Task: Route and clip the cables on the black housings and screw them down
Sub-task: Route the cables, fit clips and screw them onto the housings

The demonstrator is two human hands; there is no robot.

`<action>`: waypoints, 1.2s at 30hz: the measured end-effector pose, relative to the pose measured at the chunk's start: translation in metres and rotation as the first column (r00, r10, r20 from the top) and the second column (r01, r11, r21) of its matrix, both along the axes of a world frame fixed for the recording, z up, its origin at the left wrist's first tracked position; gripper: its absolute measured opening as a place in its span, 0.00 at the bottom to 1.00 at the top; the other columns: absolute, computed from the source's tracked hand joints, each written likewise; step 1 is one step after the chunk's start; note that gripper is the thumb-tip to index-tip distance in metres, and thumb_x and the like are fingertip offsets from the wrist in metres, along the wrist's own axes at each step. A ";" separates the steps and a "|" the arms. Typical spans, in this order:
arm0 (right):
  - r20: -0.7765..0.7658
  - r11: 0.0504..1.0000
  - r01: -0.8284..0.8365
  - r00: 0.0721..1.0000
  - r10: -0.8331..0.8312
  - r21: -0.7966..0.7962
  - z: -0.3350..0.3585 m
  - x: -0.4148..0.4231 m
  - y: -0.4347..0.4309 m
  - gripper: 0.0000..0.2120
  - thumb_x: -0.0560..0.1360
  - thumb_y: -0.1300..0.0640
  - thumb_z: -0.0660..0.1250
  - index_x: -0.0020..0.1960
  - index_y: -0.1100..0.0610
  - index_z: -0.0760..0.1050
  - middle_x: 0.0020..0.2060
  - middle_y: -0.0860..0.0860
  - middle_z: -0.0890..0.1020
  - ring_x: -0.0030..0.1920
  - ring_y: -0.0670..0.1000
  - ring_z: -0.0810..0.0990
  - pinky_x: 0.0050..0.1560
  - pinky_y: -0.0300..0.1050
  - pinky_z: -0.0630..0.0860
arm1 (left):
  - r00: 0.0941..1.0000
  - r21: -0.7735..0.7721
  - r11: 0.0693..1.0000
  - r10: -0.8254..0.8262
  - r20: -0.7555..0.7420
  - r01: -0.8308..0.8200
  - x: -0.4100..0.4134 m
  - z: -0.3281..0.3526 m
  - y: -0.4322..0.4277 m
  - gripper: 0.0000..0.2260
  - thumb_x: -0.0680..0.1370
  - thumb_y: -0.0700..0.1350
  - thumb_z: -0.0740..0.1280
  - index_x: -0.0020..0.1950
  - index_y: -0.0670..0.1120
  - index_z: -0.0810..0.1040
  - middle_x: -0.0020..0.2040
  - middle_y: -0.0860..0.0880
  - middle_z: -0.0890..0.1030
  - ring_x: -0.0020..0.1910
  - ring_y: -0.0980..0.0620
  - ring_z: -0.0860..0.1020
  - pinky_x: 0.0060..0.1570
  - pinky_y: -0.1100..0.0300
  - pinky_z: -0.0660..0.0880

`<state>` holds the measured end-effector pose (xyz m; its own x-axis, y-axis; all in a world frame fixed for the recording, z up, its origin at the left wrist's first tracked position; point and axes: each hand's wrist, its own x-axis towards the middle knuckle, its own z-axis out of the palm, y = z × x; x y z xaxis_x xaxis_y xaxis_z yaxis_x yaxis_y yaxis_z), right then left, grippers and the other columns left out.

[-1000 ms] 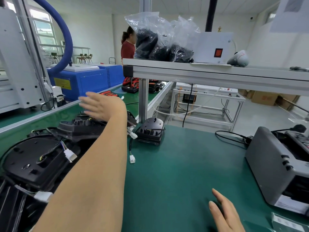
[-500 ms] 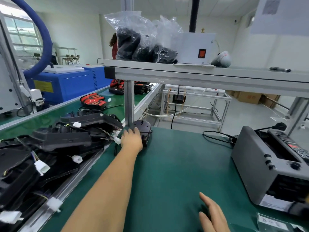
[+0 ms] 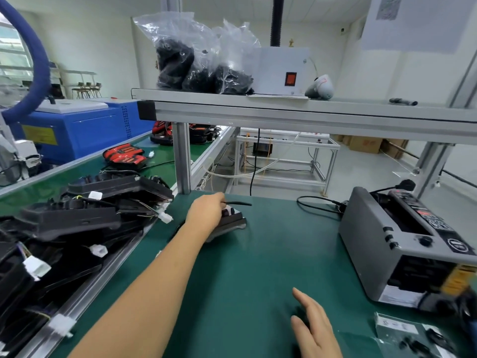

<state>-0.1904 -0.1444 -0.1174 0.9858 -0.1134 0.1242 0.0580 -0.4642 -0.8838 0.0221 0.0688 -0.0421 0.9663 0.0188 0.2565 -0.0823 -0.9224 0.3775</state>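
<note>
Since half a second ago the left hand (image 3: 206, 215) has dragged the small black plastic housing (image 3: 232, 223) off the silver aluminium post (image 3: 182, 161) onto the open green bench mat (image 3: 258, 267). Its fingers are curled round the housing's left side, and a thin black cable (image 3: 240, 203) pokes out rightward past the knuckles. The right hand (image 3: 316, 329) lies flat and relaxed, well apart. No routing, clipping or screwing done yet, I'd guess, so it's barely started.

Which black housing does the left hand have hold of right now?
The lone black housing on the green mat beside the shelf post; the left hand grips it. The others lie piled on the conveyor at left.
</note>
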 end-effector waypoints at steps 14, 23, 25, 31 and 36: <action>-0.028 0.987 0.056 0.998 -0.052 0.151 0.022 -0.023 -0.026 0.22 0.77 0.63 0.63 0.60 0.37 0.67 0.60 0.37 0.72 0.57 0.34 0.72 0.56 0.33 0.68 | 0.920 -0.156 0.906 -0.384 0.081 0.393 -0.173 -0.025 -0.042 0.06 0.80 0.49 0.60 0.52 0.53 0.76 0.45 0.55 0.77 0.47 0.54 0.74 0.49 0.61 0.69; 0.284 0.935 0.156 0.957 -0.063 -0.320 0.012 -0.049 -0.036 0.16 0.68 0.44 0.71 0.54 0.34 0.73 0.60 0.38 0.72 0.60 0.45 0.68 0.61 0.50 0.64 | 0.840 -0.337 0.778 -0.535 0.089 0.531 -0.229 -0.042 -0.039 0.05 0.77 0.49 0.68 0.52 0.56 0.80 0.50 0.66 0.76 0.53 0.65 0.75 0.53 0.70 0.69; 0.364 0.897 0.189 0.931 -0.034 -0.399 0.016 -0.051 -0.033 0.15 0.66 0.39 0.64 0.50 0.39 0.79 0.55 0.40 0.77 0.59 0.47 0.68 0.56 0.54 0.65 | 0.839 -0.390 0.762 -0.541 0.056 0.517 -0.231 -0.047 -0.036 0.11 0.76 0.50 0.69 0.57 0.59 0.78 0.55 0.70 0.74 0.59 0.70 0.71 0.57 0.74 0.66; 0.252 0.909 0.016 0.963 0.098 -0.416 0.015 -0.053 -0.032 0.09 0.68 0.40 0.66 0.46 0.40 0.79 0.44 0.31 0.79 0.60 0.38 0.67 0.63 0.51 0.63 | 0.899 -0.468 0.777 -0.426 0.104 0.422 -0.237 -0.063 -0.030 0.12 0.73 0.44 0.73 0.54 0.58 0.82 0.55 0.74 0.75 0.63 0.73 0.68 0.63 0.76 0.61; 0.203 0.921 -0.063 0.967 0.151 -0.385 0.027 -0.054 -0.022 0.17 0.69 0.35 0.58 0.46 0.41 0.82 0.40 0.34 0.78 0.54 0.40 0.69 0.59 0.47 0.64 | 0.905 -0.433 0.800 -0.411 0.108 0.415 -0.243 -0.064 -0.037 0.16 0.73 0.44 0.73 0.53 0.64 0.79 0.53 0.72 0.76 0.62 0.70 0.70 0.65 0.73 0.61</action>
<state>-0.2448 -0.1665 -0.0906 0.9302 0.0889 0.3560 0.3020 -0.7364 -0.6054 -0.2209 0.0321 -0.1059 0.9059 -0.2703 0.3261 -0.4230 -0.5390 0.7284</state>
